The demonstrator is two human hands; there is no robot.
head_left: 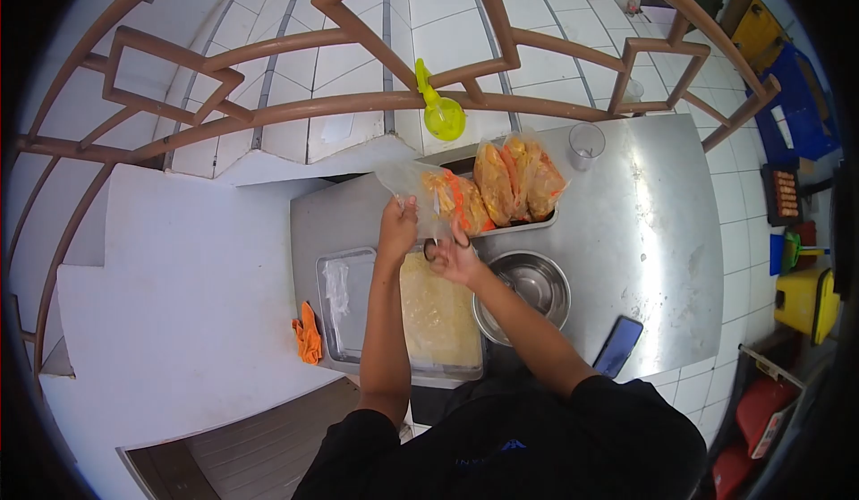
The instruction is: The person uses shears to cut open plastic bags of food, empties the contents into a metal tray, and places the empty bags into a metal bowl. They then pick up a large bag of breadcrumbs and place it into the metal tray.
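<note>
My left hand (399, 225) is closed on the gathered end of a clear plastic bag (455, 200) filled with orange and yellowish food. In my right hand (456, 260) is a pair of scissors (429, 249); its dark finger loops show around my fingers, and its blades are hard to make out. The scissors are close below the bag. More filled bags (522, 178) lean together in a metal tray (537, 224) just to the right of the held one. Under my forearms lies a tray with a flat pale-yellow layer (440, 312).
A steel bowl (565, 299) stands right of my right forearm. On the steel table (667, 232) are a phone (618, 346) and a clear cup (587, 141). An orange cloth (308, 334) lies at the left edge. A brown railing (349, 102) with a green sprayer (443, 117) borders the back.
</note>
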